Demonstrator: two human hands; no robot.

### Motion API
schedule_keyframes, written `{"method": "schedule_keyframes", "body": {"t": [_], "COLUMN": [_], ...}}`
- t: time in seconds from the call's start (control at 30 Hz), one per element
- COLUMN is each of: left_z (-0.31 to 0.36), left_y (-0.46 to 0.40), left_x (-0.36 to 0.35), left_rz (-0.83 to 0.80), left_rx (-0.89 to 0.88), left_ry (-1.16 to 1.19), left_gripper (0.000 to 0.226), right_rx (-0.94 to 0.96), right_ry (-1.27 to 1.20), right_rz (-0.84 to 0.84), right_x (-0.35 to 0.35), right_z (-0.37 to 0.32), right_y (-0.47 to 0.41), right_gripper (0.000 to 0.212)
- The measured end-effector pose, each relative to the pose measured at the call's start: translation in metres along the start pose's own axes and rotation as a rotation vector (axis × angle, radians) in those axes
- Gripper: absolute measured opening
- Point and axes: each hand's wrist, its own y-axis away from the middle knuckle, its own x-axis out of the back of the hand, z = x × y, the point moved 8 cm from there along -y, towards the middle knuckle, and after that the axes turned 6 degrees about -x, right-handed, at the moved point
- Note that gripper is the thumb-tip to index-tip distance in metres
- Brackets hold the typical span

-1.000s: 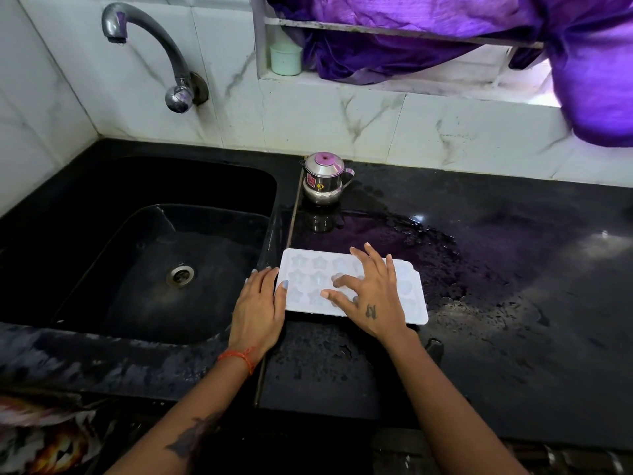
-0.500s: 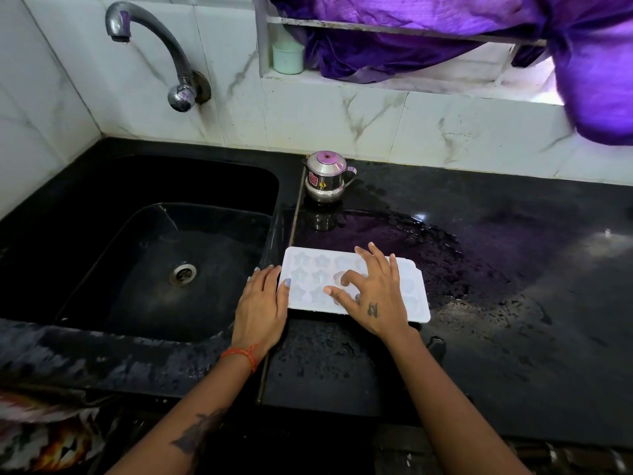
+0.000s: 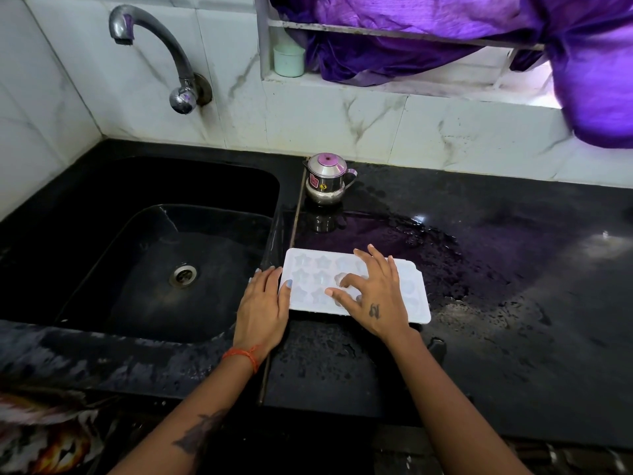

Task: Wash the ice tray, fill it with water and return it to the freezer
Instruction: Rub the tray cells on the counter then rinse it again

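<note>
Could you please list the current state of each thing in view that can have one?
ice tray: flat on the wet counter, beside the sink.
tap: no water running.
sink: holds nothing, drain open.
steel pot: upright, lid on.
left hand: open, thumb touching the tray's left edge.
right hand: over the tray, fingers bent, fingertips on its cells.

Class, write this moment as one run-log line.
ice tray flat on counter | left hand steadies its edge | right hand presses on top
</note>
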Motion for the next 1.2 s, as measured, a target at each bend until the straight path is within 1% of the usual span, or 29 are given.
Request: {"method": "schedule_keyframes", "body": {"t": [0.2,0.3,0.43,0.57,0.73,0.8,0.9,1.0,1.07,1.13,1.2], "left_z": [0.0,0.001,0.001,0.0,-0.001,-0.001,-0.001,-0.001,0.0,0.0,0.0], "left_y": [0.0,0.0,0.0,0.0,0.0,-0.001,-0.001,0.0,0.0,0.0,0.0], "left_x": [0.0,0.001,0.0,0.0,0.0,0.0,-0.002,-0.001,0.0,0.001,0.001], "left_rz": [-0.002,-0.001,-0.011,-0.006,-0.007,-0.006,-0.013,-0.01,-0.006,-0.004,-0.003], "left_rx": [-0.002,-0.004,0.001,0.003,0.008,0.008,0.009,0.01,0.001,-0.003,0.0], "left_ry": [0.001,0.0,-0.012,-0.004,-0.014,-0.01,-0.015,-0.015,-0.022,-0.025,-0.025], "left_gripper": [0.057,0.057,0.058,0.057,0.059,0.064,0.059,0.06,0.068,0.074,0.071], "right_rx": [-0.019,-0.032,0.014,0.055,0.071,0.095,0.102,0.097,0.094,0.092,0.098], "right_ry": [-0.021,-0.036,-0.045,-0.025,0.009,0.043,0.072,0.077,0.073,0.086,0.113], "right_rz": [0.018,0.054,0.095,0.054,-0.033,-0.041,-0.054,-0.043,-0.035,-0.021,0.001], "right_x": [0.003,0.007,0.009,-0.003,-0.019,-0.02,-0.02,-0.019,-0.018,-0.017,-0.017], "right_z": [0.0,-0.002,-0.018,-0.031,-0.031,-0.032,-0.033,-0.033,-0.033,-0.033,-0.033], "right_y": [-0.001,-0.004,-0.009,-0.015,-0.016,-0.014,-0.013,-0.011,-0.011,-0.011,-0.01], "right_gripper": [0.048,0.047,0.047,0.05,0.068,0.069,0.07,0.069,0.066,0.061,0.054]}}
